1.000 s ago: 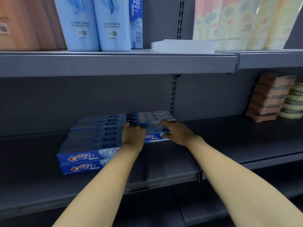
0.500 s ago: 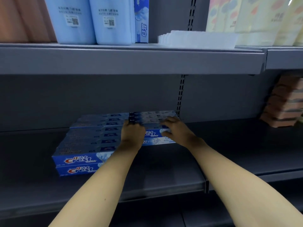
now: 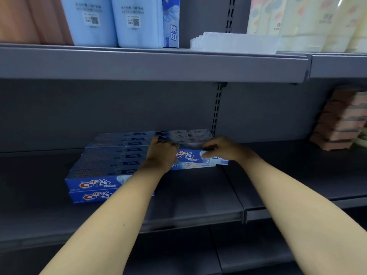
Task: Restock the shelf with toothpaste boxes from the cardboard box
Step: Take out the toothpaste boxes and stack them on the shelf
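My left hand (image 3: pixel 161 153) and right hand (image 3: pixel 222 148) rest on top of the stacked Crest toothpaste boxes (image 3: pixel 103 165) on the grey shelf (image 3: pixel 188 197), fingers curled over the rear boxes; whether they pinch one I cannot tell. The cardboard box is out of view. If I push unevenly, the front right box (image 3: pixel 195 158), already askew, could slide off the stack.

Toothpaste boxes (image 3: pixel 111 167): blue, white swirl at one end, red-and-white Crest lettering on the front faces.
Shelf (image 3: pixel 188 197): dark grey, plain.
Upper shelf edge (image 3: pixel 151 64): lighter grey, plain.
Back panel (image 3: pixel 103 114): dark grey, black slotted strip down the middle.
Tall packs (image 3: pixel 137 20): pale blue, white labels with black QR codes.
Stacked trays (image 3: pixel 341 124): dusty pink.
Wrapped rolls (image 3: pixel 309 20): cream with faint pastel print.
Folded sheets (image 3: pixel 236 42): white.
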A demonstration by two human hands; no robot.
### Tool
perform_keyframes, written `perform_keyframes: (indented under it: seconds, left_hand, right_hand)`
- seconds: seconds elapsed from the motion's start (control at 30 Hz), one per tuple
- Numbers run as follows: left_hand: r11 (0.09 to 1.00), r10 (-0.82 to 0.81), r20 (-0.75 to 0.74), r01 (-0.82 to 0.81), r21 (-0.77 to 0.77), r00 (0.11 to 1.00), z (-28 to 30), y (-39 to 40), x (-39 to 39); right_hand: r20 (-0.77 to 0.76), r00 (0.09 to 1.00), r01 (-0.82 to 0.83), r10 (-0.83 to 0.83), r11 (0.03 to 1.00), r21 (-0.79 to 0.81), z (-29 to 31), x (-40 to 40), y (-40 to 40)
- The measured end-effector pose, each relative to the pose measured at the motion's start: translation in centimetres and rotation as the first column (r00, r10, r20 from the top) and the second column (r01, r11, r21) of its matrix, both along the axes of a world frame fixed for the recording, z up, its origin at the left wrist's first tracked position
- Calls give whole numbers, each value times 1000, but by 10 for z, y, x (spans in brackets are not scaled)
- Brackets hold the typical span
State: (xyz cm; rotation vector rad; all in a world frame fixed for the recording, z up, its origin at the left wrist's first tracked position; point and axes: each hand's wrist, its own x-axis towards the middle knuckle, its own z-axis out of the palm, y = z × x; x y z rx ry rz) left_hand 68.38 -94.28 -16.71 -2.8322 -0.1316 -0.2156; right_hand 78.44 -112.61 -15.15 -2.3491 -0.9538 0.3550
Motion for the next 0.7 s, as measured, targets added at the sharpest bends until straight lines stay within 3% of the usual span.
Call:
perform_keyframes:
  seconds: [0.17, 0.4, 0.7]
  left_hand:
    - [997, -71, -52, 72, 8, 996, 3, -15, -7]
    - [999, -34, -99, 30, -43, 995, 6, -35, -27]
    - [989, 36, -43, -42, -145, 998, -9, -36, -89]
  right_hand:
    - [-79, 997, 13, -20, 996, -88, -2, -3, -20]
    - [-123, 992, -1, -20, 987, -162, -4, -20, -32]
    - [-110, 993, -46, 28, 986, -159, -9, -69, -13]
